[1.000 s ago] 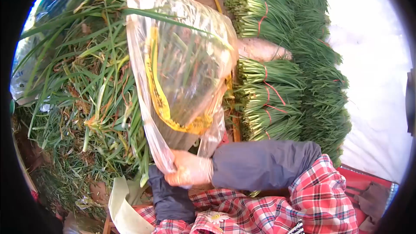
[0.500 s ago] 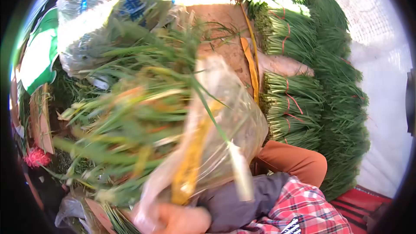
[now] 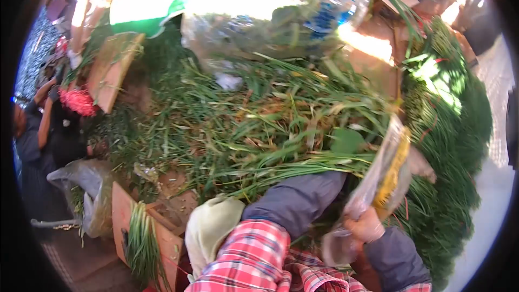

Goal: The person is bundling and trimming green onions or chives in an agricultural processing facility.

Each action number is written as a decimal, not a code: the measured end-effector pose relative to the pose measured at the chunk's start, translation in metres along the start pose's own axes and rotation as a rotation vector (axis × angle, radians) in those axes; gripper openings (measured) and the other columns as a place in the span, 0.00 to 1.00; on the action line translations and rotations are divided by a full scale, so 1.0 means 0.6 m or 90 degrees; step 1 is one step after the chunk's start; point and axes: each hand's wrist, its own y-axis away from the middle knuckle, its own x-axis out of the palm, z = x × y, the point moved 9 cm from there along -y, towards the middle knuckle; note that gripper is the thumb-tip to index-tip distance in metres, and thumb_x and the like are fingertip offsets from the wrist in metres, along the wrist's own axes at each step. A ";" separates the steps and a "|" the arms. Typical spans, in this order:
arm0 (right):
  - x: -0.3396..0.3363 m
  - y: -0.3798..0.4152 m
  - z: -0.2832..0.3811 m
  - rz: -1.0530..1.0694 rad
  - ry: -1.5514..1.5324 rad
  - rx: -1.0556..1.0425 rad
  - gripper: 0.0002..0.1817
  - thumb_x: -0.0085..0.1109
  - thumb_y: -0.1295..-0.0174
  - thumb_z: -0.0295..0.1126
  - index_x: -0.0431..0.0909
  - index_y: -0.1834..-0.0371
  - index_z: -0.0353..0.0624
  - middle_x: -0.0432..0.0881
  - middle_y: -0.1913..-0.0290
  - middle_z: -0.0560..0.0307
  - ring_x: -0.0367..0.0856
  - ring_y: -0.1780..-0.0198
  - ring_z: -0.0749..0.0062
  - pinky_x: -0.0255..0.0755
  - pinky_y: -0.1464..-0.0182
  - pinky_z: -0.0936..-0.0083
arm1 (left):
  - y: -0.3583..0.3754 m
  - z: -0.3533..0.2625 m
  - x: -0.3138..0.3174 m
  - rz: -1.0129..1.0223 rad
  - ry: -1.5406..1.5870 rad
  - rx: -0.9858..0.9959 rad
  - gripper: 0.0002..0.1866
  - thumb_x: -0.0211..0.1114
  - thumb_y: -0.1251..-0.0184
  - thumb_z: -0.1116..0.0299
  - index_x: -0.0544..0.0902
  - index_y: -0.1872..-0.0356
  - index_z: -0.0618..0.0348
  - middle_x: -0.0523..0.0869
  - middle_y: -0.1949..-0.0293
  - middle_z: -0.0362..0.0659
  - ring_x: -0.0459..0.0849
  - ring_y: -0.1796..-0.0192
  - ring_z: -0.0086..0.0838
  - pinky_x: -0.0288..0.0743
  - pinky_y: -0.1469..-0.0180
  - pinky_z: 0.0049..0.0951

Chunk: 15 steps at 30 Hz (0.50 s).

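My right hand (image 3: 367,226) grips the edge of a clear plastic bag (image 3: 354,203) with a yellow printed strip, at the lower right. The fingers are wrapped round the film. My left arm in its grey sleeve (image 3: 303,200) reaches up and right toward the bag; the left hand is hidden behind the bag and leaves. A broad heap of loose green leaves and trimmings (image 3: 259,124) lies in front of me, with some long blades touching the bag and the left sleeve.
Tied bundles of thin green stalks (image 3: 448,146) are stacked along the right. A large clear bag with blue print (image 3: 270,32) stands at the back. Wooden boards (image 3: 116,70) are at the left, and a small bunch of stalks (image 3: 143,238) lies lower left. Another person (image 3: 46,124) is at far left.
My view has turned left. The plastic bag, earlier spread wide beside a blurred mass of leaves, is now narrower and at the right of view. The leaves now lie in the heap.
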 end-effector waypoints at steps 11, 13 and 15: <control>-0.071 -0.076 -0.117 0.050 0.334 -0.095 0.11 0.58 0.53 0.28 0.75 0.64 0.41 0.76 0.69 0.59 0.75 0.65 0.68 0.70 0.63 0.72 | 0.397 0.389 -0.728 -0.713 -0.005 -0.254 0.33 0.64 0.46 0.51 0.71 0.47 0.69 0.79 0.50 0.53 0.81 0.53 0.38 0.76 0.56 0.35; -0.062 -0.077 -0.133 0.149 0.369 -0.086 0.13 0.58 0.51 0.30 0.75 0.61 0.41 0.77 0.67 0.58 0.76 0.63 0.67 0.70 0.60 0.72 | 0.453 0.549 -0.754 -0.818 -0.114 -0.470 0.34 0.66 0.46 0.52 0.69 0.45 0.67 0.78 0.49 0.52 0.80 0.52 0.38 0.75 0.54 0.35; -0.050 -0.092 -0.151 0.183 0.242 0.042 0.14 0.58 0.50 0.30 0.75 0.59 0.41 0.77 0.64 0.57 0.75 0.60 0.67 0.69 0.58 0.71 | 0.474 0.676 -0.740 -0.828 -0.069 -0.599 0.35 0.67 0.47 0.53 0.67 0.43 0.65 0.77 0.48 0.51 0.79 0.51 0.38 0.74 0.53 0.35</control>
